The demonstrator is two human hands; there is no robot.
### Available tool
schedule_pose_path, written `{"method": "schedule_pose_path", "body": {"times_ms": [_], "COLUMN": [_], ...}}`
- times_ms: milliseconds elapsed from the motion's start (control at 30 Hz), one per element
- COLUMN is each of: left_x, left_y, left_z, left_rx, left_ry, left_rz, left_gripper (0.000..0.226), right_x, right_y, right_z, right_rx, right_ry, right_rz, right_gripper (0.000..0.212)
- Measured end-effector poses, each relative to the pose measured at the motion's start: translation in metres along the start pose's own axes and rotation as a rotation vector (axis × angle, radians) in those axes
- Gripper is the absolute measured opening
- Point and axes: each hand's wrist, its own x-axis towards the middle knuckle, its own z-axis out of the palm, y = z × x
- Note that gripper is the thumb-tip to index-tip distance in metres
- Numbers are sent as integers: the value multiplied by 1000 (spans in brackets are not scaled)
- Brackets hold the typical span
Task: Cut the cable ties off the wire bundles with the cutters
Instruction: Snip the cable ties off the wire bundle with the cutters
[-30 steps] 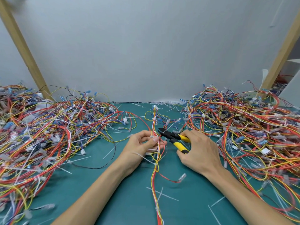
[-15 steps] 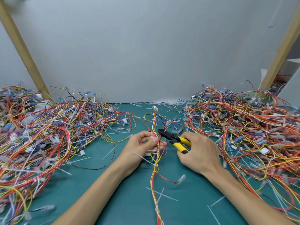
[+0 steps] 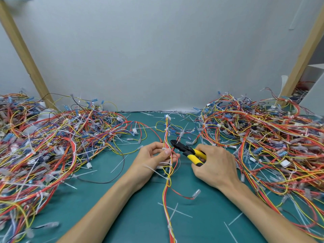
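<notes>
View: head-worn, wide-angle | Facing: forward and down onto flat teal work mat [image 3: 210, 225] | Range: close, bare forearms [image 3: 108, 213] entering from bottom edge | Far limit: plain pale grey back wall [image 3: 157, 50] filling upper half

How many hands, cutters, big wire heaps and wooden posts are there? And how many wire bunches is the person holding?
Hands: 2, the left hand and the right hand
Cutters: 1, the cutters
Held wire bunches: 1, the wire bundle
Big wire heaps: 2, the left heap and the right heap
Wooden posts: 2, the left post and the right post
Total: 8
</notes>
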Motion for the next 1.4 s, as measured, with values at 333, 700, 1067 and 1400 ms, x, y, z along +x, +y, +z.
{"method": "schedule_pose_path", "body": {"times_ms": [333, 700, 1067, 1400], "left_x": [1, 1, 1, 0], "left_y": [-1, -2, -1, 0], "left_z": [-3, -3, -2, -1], "left_rx": [-17, -21, -13, 10], "left_ry": [-16, -21, -13, -11], "left_rz": [6, 7, 12, 5], "left_gripper": [27, 25, 25, 24], "right_x": [0, 0, 0, -1], "right_y": [1, 1, 1, 0], "right_z": [3, 3, 1, 1], "right_rx": [-22, 5, 0, -9], "right_ry": [20, -17, -13, -11], "right_rz": [-53, -32, -48, -4], "right_gripper": [27, 44, 26, 16]}}
